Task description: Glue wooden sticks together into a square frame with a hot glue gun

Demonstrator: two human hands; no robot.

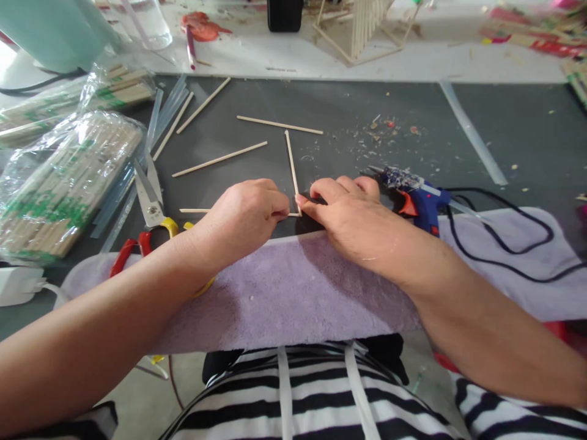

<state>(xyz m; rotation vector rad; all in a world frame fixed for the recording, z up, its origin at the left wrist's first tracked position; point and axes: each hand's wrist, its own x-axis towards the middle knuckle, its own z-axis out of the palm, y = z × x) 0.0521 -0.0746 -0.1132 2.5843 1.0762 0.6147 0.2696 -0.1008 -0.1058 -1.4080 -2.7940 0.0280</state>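
Two thin wooden sticks meet in a corner on the dark grey table (339, 104). My left hand (250, 214) is closed on the horizontal stick (195, 211), whose middle it hides. The upright stick (292, 162) runs away from me, and the thumb of my right hand (348, 208) presses its near end, with the fingers bent. Farther back lie a slanted stick (220, 159) and another stick (279, 124). Beside my right hand rests a blue glue gun (426, 205) with a messy nozzle. Scissors (151, 205) lie by my left forearm.
Bagged stick bundles (77, 183) and clear glue sticks (117, 201) lie at left. A purple cloth (284, 293) lines the near edge. A black cable (504, 247) curls at right. A stick frame (362, 36) and black object (284, 15) stand at the back.
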